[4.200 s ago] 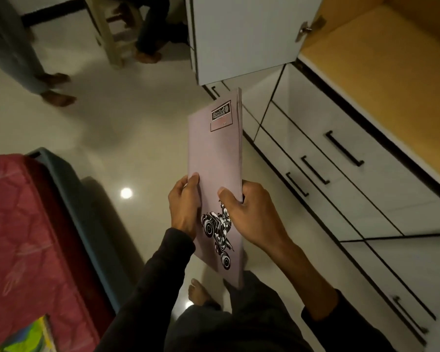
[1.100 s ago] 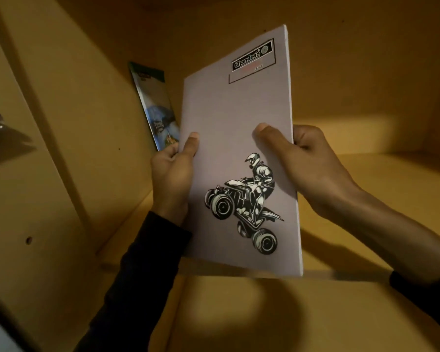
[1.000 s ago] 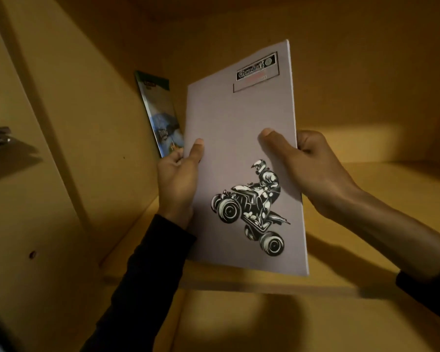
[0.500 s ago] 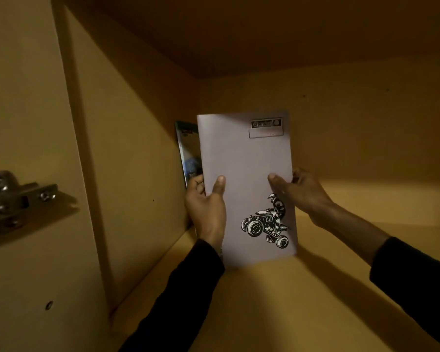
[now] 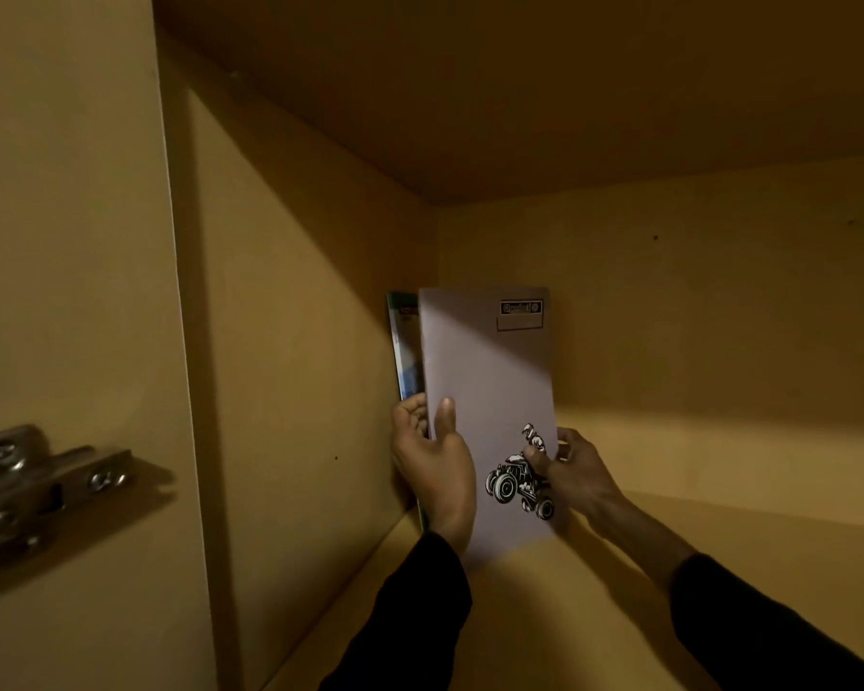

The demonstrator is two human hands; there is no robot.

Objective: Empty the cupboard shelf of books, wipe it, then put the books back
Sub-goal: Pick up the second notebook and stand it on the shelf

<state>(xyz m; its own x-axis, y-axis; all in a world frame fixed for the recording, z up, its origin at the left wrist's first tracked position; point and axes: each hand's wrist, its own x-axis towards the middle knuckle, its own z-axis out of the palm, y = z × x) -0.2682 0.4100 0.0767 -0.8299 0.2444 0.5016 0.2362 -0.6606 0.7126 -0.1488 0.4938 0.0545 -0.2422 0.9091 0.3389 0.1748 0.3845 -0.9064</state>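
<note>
Inside a dim wooden cupboard, the left hand (image 5: 432, 463) and right hand (image 5: 577, 473) grasp a grey book (image 5: 490, 391) (quad-bike drawing on its cover) by its side edges, upright at the shelf's (image 5: 669, 615) back-left corner, seemingly touching a green book (image 5: 406, 351).

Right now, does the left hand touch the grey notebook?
Touching. The head view shows the left hand gripping the grey notebook at its left edge, thumb lying on the cover.

Pale lilac notebook (image 5: 487, 371), black-white quad-bike print; blue-green book (image 5: 404, 351) behind.
</note>
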